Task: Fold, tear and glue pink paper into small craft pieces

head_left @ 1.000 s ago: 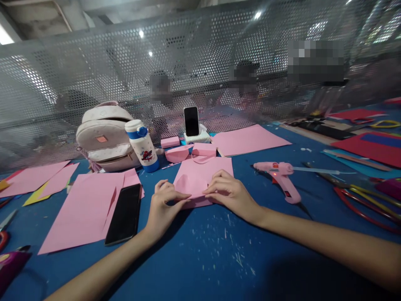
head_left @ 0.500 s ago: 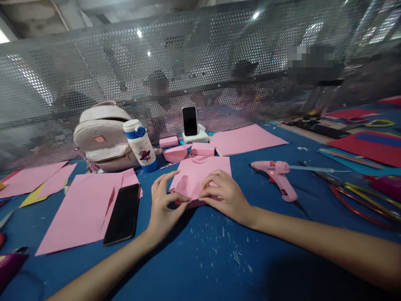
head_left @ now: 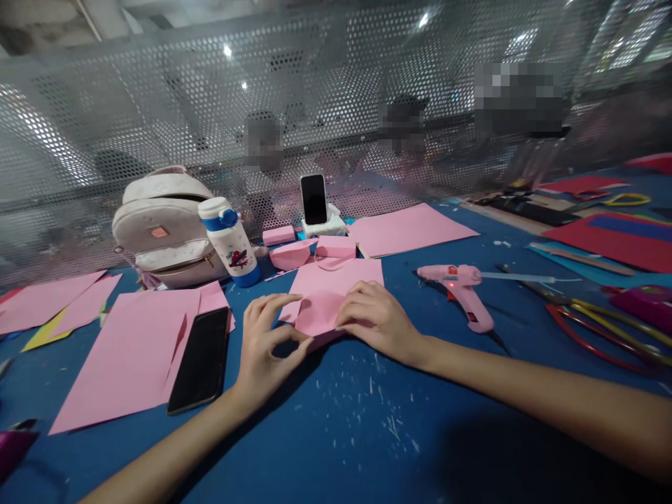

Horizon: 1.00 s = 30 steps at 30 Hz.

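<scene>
Pink paper on blue table, right hand pinching near edge, left hand's grip unclear; likely light, easily creased, best held by edges.

Room was left between the right hand and the glue gun, while the left hand was hemmed in by a flat phone.

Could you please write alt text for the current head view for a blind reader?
The left hand and right hand are at the near edge of pink paper on a blue table. A black phone lies left, a glue gun right; a bottle and backpack stand behind.
</scene>
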### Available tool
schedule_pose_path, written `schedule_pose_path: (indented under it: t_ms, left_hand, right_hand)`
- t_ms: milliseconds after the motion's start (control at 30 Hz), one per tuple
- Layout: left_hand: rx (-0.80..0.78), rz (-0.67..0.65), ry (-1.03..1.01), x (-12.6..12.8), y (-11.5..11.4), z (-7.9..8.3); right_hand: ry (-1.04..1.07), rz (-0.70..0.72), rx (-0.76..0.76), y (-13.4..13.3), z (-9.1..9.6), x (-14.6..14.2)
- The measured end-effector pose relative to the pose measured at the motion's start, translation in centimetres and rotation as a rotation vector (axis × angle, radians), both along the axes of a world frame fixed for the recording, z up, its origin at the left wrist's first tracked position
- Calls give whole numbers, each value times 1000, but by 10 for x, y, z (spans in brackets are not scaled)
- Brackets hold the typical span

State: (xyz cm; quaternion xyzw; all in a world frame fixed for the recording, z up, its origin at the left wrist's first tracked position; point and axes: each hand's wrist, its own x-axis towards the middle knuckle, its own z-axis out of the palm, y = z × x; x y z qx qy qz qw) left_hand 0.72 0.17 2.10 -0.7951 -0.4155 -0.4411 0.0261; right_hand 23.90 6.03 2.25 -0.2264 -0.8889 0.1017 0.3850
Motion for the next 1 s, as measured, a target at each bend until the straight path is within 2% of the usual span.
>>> schedule_pose_path:
  t_ms: [400, 733, 1000]
  left_hand:
    - [-16, -63, 27, -5, -1, -2]
    - [-160, -49, -58, -11, 2, -5]
    - [-90, -30, 51, -7, 3, -4]
  right_hand:
    - [-33, 7, 28, 13, 4, 11]
    - [-37, 34, 33, 25, 0, 18]
    - [-18, 38, 6, 24, -3, 17]
